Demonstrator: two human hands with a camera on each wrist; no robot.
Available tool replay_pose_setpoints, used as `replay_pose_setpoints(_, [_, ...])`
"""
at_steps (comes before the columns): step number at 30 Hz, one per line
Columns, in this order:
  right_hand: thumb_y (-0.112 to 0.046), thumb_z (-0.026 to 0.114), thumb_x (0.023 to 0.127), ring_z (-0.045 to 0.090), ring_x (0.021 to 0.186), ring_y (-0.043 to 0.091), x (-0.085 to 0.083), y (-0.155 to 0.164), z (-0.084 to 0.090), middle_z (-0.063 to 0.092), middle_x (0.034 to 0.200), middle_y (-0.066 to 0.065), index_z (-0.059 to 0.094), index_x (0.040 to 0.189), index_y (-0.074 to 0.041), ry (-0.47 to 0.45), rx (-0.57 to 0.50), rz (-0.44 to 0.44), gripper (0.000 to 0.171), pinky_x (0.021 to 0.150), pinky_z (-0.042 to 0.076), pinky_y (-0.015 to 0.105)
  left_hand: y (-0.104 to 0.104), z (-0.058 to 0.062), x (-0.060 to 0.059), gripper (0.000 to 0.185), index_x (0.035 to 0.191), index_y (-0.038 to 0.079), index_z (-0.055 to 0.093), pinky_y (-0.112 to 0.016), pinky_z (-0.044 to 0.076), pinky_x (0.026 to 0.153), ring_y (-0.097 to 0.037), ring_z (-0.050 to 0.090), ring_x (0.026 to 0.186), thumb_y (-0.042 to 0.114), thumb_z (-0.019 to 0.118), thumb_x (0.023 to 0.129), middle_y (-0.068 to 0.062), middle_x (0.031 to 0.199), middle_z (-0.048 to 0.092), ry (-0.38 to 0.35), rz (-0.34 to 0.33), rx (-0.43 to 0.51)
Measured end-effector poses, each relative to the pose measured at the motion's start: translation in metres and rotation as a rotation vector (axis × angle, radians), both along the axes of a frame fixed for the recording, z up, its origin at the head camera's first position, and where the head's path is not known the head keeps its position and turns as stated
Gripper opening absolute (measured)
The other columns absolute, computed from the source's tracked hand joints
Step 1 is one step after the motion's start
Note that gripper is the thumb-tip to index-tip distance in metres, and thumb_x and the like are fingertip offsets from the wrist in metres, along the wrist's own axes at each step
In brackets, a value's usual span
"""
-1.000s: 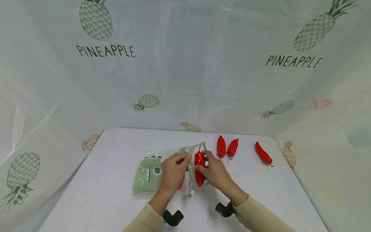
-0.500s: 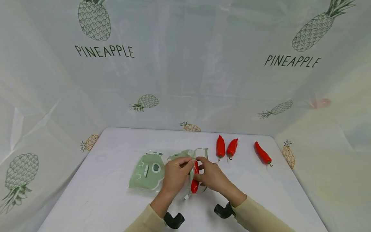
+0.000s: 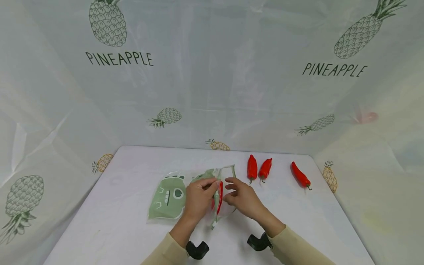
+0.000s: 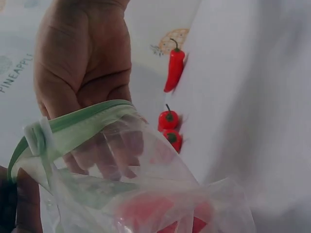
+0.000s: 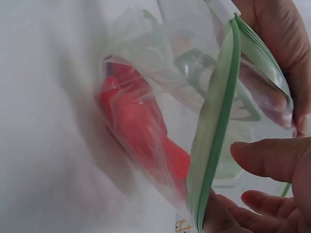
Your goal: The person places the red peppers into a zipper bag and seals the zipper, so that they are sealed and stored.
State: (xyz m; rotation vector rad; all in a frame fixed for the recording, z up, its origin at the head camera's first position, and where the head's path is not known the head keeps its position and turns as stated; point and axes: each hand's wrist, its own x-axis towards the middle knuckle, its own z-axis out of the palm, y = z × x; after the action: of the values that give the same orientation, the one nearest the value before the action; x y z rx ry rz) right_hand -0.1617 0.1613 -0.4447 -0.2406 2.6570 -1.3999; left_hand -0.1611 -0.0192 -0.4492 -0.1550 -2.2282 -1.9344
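While pinching the green zip rim of a clear bag [image 3: 185,195], left hand [image 3: 198,197] keeps mouth open; right hand [image 3: 243,198] just beside, fingers loose, empty. One chili [image 3: 219,197] bagged (maybe more); three chilies [image 3: 265,169] beyond right hand, unbagged.

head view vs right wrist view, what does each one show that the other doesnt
Only the head view shows three loose red chili peppers on the white table, the green cartoon face printed on the bag, and the pineapple-print backdrop. Only the right wrist view shows the green zip strip close up. Both show the clear plastic zip bag, the red pepper inside it, the left hand and right hand.
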Motion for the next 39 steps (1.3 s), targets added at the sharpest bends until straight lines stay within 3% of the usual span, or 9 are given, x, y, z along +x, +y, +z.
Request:
replay_pose_setpoints(10, [-0.013, 0.076, 0.096, 0.075, 0.094, 0.021, -0.001, 0.017, 0.002, 0.074, 0.119, 0.011, 0.064, 0.138, -0.006, 0.084, -0.113, -0.099, 0.044, 0.074, 0.064, 0.032, 0.001, -0.007, -0.003, 0.013, 0.101, 0.011, 0.085, -0.020, 0.057, 0.065, -0.009, 0.071, 0.076, 0.021, 0.081, 0.094, 0.000, 0.082, 0.079, -0.042, -0.009, -0.045])
replay_pose_setpoints(14, [-0.012, 0.076, 0.097, 0.075, 0.100, 0.022, -0.004, 0.028, 0.005, 0.074, 0.124, 0.013, 0.062, 0.142, -0.009, 0.115, -0.127, -0.123, 0.048, 0.078, 0.064, 0.032, 0.002, -0.008, -0.004, 0.013, 0.099, 0.010, 0.085, -0.020, 0.056, 0.063, -0.007, 0.070, 0.073, 0.020, 0.081, 0.094, 0.001, 0.079, 0.078, -0.035, -0.003, -0.064])
replay_pose_setpoints(19, [-0.014, 0.076, 0.097, 0.074, 0.107, 0.025, -0.007, 0.041, 0.009, 0.070, 0.133, 0.014, 0.057, 0.148, -0.014, 0.089, -0.146, -0.138, 0.054, 0.082, 0.064, 0.033, 0.003, -0.011, -0.004, 0.011, 0.098, 0.012, 0.085, -0.020, 0.056, 0.063, -0.004, 0.069, 0.072, 0.022, 0.081, 0.093, 0.003, 0.078, 0.077, -0.033, -0.002, -0.090])
replay_pose_setpoints(31, [-0.019, 0.075, 0.099, 0.076, 0.102, 0.026, -0.014, 0.067, 0.015, 0.072, 0.128, 0.013, 0.055, 0.150, -0.011, 0.134, -0.094, -0.161, 0.055, 0.090, 0.063, 0.038, 0.005, -0.012, -0.002, 0.009, 0.096, 0.012, 0.085, -0.019, 0.052, 0.057, -0.004, 0.064, 0.065, 0.019, 0.080, 0.094, 0.001, 0.076, 0.075, -0.058, -0.027, -0.082])
replay_pose_setpoints(39, [-0.021, 0.071, 0.102, 0.074, 0.108, 0.032, -0.022, 0.098, 0.005, 0.071, 0.130, 0.019, 0.054, 0.150, -0.007, 0.200, 0.097, -0.226, 0.053, 0.086, 0.064, 0.044, 0.006, -0.019, -0.002, 0.012, 0.098, 0.009, 0.085, -0.016, 0.051, 0.059, -0.003, 0.065, 0.069, 0.019, 0.082, 0.092, -0.003, 0.079, 0.078, -0.056, -0.043, -0.051])
